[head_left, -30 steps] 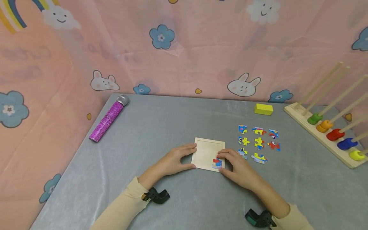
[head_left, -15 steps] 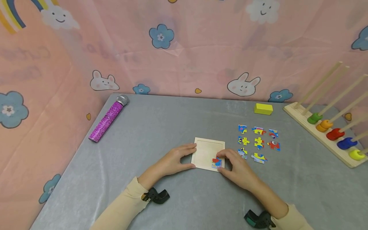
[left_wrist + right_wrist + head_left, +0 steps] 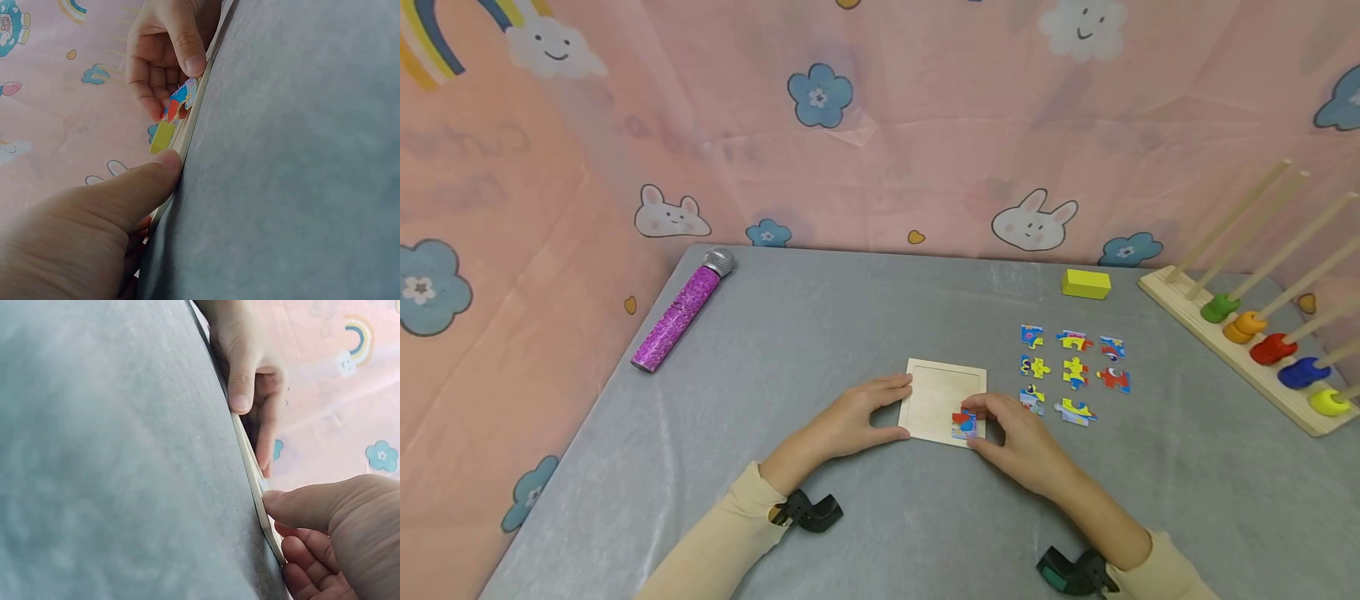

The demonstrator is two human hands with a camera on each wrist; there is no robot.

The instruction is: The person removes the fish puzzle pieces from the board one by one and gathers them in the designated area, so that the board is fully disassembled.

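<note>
A square wooden puzzle tray (image 3: 928,400) with a raised rim lies on the table in the head view. My left hand (image 3: 857,419) holds its left edge, thumb near the front corner and fingers further back. At the tray's front right corner is a red and blue jigsaw piece (image 3: 963,426). My right hand (image 3: 1018,437) pinches this piece, index finger at its back side and thumb at the front rim. The left wrist view shows the piece (image 3: 180,99) tilted up from the tray, beside the right thumb. In the right wrist view my right thumb (image 3: 275,499) covers most of it.
Several loose jigsaw pieces (image 3: 1075,372) lie in rows right of the tray. Behind them sits a yellow block (image 3: 1086,284). A wooden peg stand (image 3: 1232,354) with coloured rings is at the far right. A glittery purple microphone (image 3: 679,317) lies at the back left.
My right index finger has shifted slightly left and forward at the jigsaw piece, which stays at the same corner. My left hand has kept its place on the tray.
</note>
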